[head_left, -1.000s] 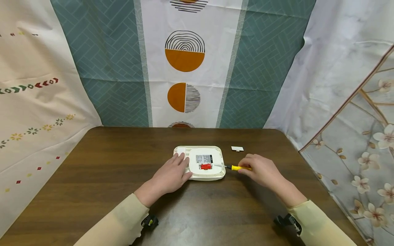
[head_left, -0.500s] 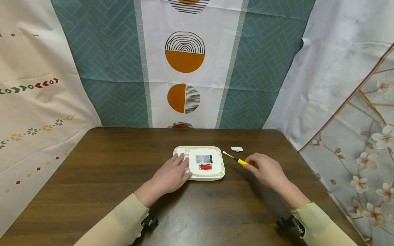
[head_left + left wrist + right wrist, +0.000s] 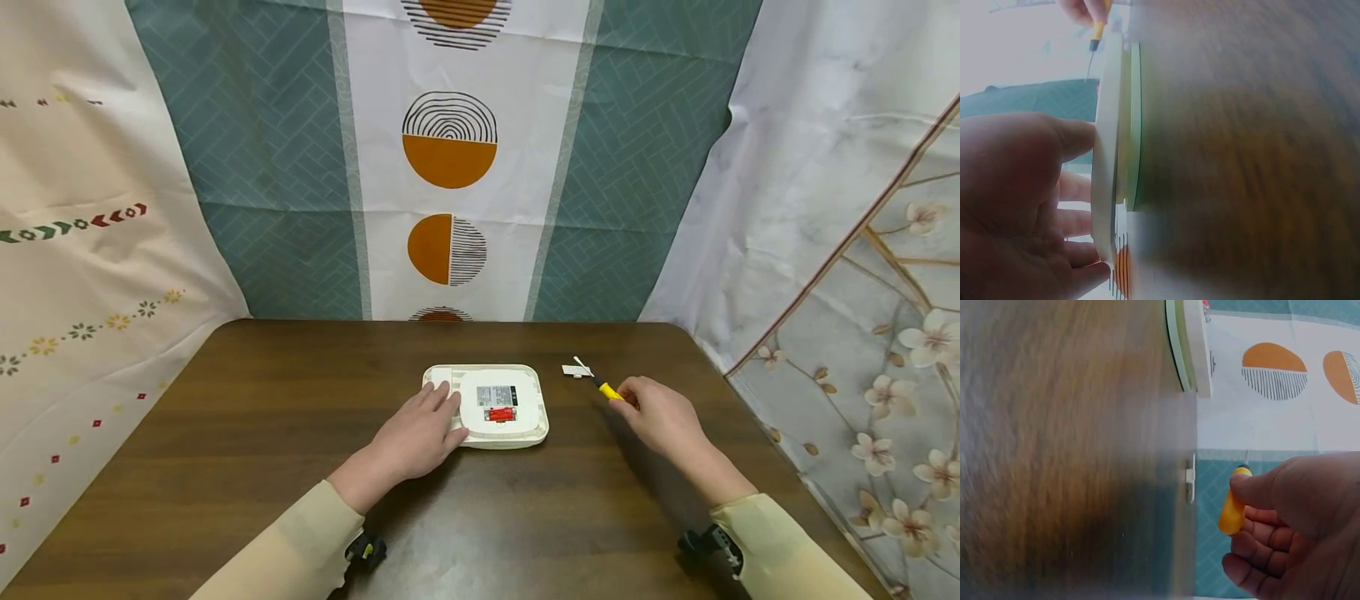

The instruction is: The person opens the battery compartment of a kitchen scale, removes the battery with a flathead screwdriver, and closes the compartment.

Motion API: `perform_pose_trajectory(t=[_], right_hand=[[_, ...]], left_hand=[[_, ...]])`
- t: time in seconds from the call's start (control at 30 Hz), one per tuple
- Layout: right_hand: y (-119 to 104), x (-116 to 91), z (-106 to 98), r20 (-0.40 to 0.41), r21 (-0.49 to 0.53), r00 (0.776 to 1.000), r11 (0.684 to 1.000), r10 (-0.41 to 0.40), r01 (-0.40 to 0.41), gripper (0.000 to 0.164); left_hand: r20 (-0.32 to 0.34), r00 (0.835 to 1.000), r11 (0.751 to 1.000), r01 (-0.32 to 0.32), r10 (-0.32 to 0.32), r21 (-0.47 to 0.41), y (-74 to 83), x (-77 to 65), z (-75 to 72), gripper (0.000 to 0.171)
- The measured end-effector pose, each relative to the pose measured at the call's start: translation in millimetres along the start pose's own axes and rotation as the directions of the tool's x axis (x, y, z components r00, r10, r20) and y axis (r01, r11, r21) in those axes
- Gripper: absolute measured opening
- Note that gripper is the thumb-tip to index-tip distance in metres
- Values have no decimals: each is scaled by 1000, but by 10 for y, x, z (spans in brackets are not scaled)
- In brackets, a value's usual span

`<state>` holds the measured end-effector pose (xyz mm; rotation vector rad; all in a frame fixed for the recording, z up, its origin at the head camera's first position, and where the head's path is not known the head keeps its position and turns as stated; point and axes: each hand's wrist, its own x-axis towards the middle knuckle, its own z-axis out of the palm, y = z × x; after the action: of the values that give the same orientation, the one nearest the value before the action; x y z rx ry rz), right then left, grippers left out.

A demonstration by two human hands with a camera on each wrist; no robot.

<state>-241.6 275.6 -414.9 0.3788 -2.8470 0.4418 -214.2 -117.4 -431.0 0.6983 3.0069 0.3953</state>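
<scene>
A white, flat, rounded device (image 3: 487,376) lies on the table with its labelled underside up; red batteries (image 3: 500,414) show in its uncovered compartment. My left hand (image 3: 414,427) rests on its left side, fingers fairly straight; the left wrist view shows the thumb and fingertips along the white edge (image 3: 1106,131), with a green layer beneath. To the right, my right hand (image 3: 662,414) grips a screwdriver (image 3: 610,392) by its yellow handle, seen pinched by the thumb in the right wrist view (image 3: 1233,509). The screwdriver's tip points away, overlapping a small white battery cover (image 3: 573,371) in the head view.
The brown wooden table (image 3: 300,375) extends around the device. A teal and white patterned cloth (image 3: 285,208) hangs along its back edge, with pale printed cloths at the left and right (image 3: 825,350).
My right hand has drawn the screwdriver away from the battery compartment, to the right, and its tip has swung over to the small cover. My left hand stays on the device.
</scene>
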Motion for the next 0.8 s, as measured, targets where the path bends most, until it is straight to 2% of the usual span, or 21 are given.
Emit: perform_pose_trajectory(t=[0.43,0.8], right_hand=[[301,123,-24,45,-39,996,996,76,-74,21],[553,198,-55,113,-87,982,987,148,-139,23]], left_hand=[[7,1000,1000,6,-6,-1,-3,-7,5,67],[3,1000,1000,4,-4,2,-6,-5,12,66]])
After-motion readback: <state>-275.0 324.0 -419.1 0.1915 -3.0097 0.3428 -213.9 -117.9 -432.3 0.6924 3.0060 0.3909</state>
